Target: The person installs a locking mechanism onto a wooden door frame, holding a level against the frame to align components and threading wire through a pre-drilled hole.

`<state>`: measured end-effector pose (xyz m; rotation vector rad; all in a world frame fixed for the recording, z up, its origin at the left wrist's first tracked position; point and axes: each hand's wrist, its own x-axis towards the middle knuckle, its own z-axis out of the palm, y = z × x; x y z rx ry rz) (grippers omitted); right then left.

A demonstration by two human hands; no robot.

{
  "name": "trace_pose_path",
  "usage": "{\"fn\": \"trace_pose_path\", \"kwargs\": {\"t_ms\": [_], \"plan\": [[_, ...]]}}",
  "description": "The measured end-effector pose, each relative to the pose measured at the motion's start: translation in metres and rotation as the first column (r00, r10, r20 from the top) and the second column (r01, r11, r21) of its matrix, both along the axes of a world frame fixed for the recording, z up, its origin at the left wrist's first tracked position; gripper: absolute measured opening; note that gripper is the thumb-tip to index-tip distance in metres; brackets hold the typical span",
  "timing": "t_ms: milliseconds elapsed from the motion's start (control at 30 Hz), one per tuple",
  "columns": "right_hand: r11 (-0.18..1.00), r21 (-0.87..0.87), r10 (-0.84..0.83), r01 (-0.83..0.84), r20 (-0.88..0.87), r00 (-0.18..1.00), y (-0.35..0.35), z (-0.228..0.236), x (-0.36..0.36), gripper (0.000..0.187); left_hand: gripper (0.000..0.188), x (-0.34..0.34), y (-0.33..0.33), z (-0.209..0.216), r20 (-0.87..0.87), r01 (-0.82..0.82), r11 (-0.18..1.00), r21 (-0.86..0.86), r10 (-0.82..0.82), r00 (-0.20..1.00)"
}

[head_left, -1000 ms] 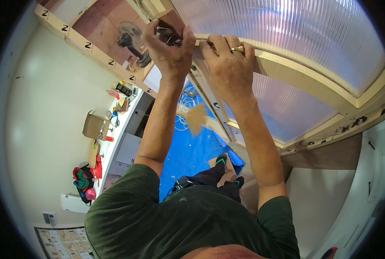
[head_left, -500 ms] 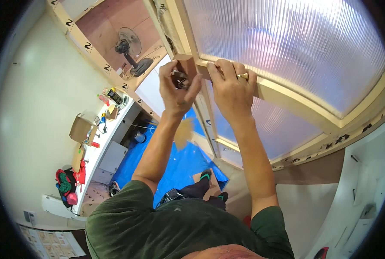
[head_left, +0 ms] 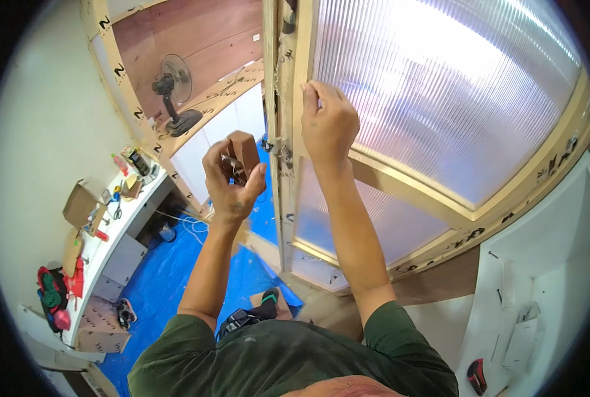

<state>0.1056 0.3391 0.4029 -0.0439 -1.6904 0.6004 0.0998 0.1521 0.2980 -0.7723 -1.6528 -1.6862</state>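
Observation:
My left hand (head_left: 227, 188) is wrapped around a reddish-brown rectangular block (head_left: 244, 153), which looks wooden. Small shiny metal pieces (head_left: 237, 173) show between the fingers and the block, too small to name. This hand is held to the left of the door's edge, apart from it. Higher up, my right hand (head_left: 331, 122) is closed with thumb and fingertips pressed together, in front of the door's wooden frame (head_left: 303, 73). Whatever it may pinch is hidden. Behind it stands the door's ribbed translucent panel (head_left: 434, 86).
A white counter (head_left: 109, 228) on the left carries an open cardboard box (head_left: 83, 205), scissors (head_left: 117, 210) and bottles. Farther back is a black fan (head_left: 172, 106). Blue sheeting (head_left: 156, 284) covers the floor. White shelving (head_left: 506, 304) at right holds a red-and-black tool (head_left: 477, 376).
My right hand has left the door's cross rail and risen, its fingers now pinched together. My left hand has drawn the block away from the door edge, down and left. The view has shifted.

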Motion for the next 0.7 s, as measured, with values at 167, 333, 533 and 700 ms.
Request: {"fn": "trace_pose_path", "kwargs": {"t_ms": [167, 333, 533, 700], "plan": [[1.0, -0.006, -0.026, 0.026, -0.014, 1.0, 0.002, 0.044, -0.008, 0.012, 0.077, 0.0, -0.015, -0.02, 0.081, 0.05, 0.994, -0.101, -0.042, 0.996], [0.997, -0.056, 0.051, -0.054, -0.047, 0.998, 0.004, 0.062, -0.012, 0.014, 0.075, -0.001, -0.013, -0.039, 0.138, 0.117, 0.982, -0.151, -0.096, 0.986], [0.996, -0.082, 0.044, -0.036, 0.089, 0.995, 0.003, 0.022, -0.005, 0.014, 0.072, 0.003, -0.004, -0.053, 0.196, 0.158, 0.984, -0.083, -0.139, 0.971], [0.997, 0.039, -0.072, 0.065, 0.217, 0.973, 0.0, -0.014, 0.01, 0.016, 0.074, 0.008, -0.004, -0.058, 0.2, 0.087, 0.988, -0.129, -0.06, 0.978]]}}
